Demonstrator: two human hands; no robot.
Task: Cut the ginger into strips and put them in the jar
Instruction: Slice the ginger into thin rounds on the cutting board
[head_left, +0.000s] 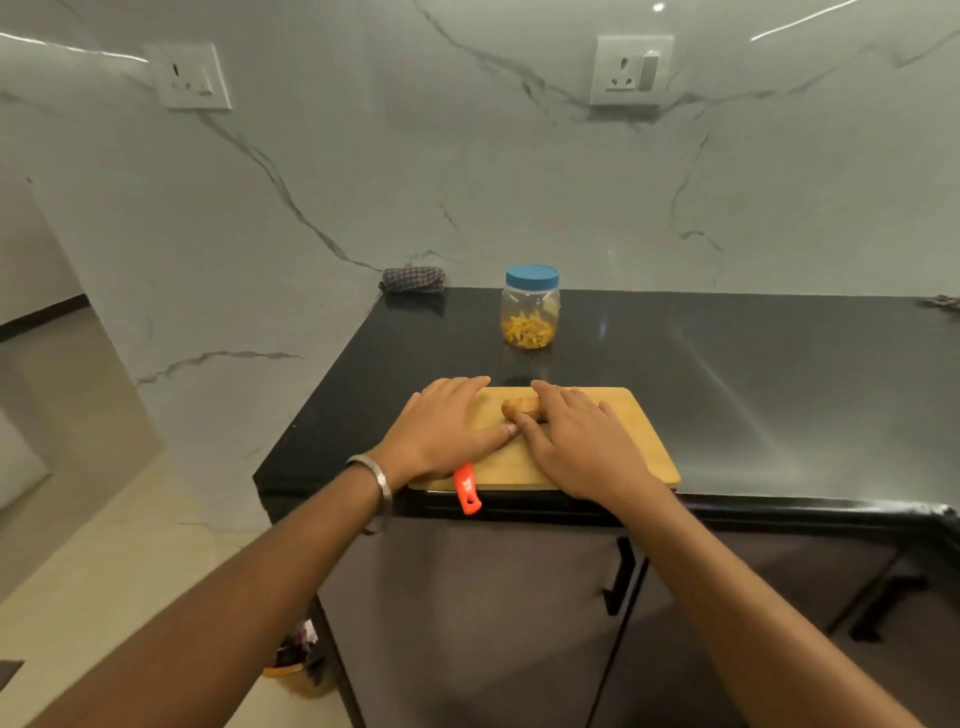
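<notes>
One wide-angle view, worn on the person's head, looks forward and down along both forearms at the near corner of the dark surface (727, 374). The cutting board (613, 447) lies near the middle of the picture, close to the camera. The marble wall (467, 156) fills the upper half, and floor (78, 545) shows at lower left.

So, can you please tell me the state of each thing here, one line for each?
Jar: upright, partly filled with yellow strips.
Lid: on the jar.
Ginger: whole, lying on the board.
Board: flat at the counter's front edge.
Knife: on the board, orange handle past the edge, blade hidden under the left hand.
Left hand: flat, fingers straight.
Right hand: flat, beside the ginger.
Cloth: bunched by the wall.
</notes>
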